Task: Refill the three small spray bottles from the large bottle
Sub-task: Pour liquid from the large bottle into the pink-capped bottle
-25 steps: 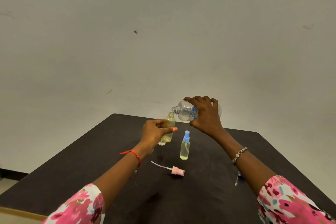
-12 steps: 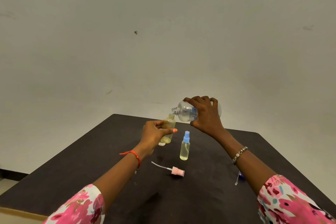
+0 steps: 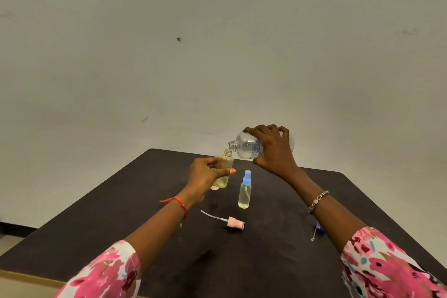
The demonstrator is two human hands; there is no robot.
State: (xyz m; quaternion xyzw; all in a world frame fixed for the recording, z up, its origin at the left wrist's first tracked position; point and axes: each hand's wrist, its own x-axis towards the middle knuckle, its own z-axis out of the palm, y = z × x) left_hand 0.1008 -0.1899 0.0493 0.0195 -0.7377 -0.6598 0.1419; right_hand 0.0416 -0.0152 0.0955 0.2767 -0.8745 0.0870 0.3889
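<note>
Nearest, on the dark matte tabletop [image 3: 242,261], lies a pink spray cap [image 3: 235,222] on its side, its thin clear dip tube pointing left; being round, it could roll if an arm brushes it. Off to the right, partly hidden by the forearm, a blue item with a thin tube [image 3: 316,231] rests on the table, probably another spray top, though it is too hidden to be sure.

A little farther stands a capped small spray bottle [image 3: 244,192], a slim clear plastic cylinder with a pale blue top and yellowish liquid inside. It sits just beside the pouring and is narrow-based, so a knock from either wrist would likely tip it.

Beyond it the left hand [image 3: 205,176] has its fingers and thumb wrapped around an open small spray bottle [image 3: 225,167], also clear with pale yellow fill, held slightly tilted above the table. Something small and clear shows behind its base; what it is cannot be told.

Farthest, the right hand [image 3: 274,150] has its fingers curled over the large bottle [image 3: 246,145], smooth clear plastic with a blue-printed label, tipped nearly level, its threaded mouth just above the small neck. The main risk is spillage: the wide mouth over that narrow neck could overshoot, and the small bottle looks nearly full, so it may overflow.
</note>
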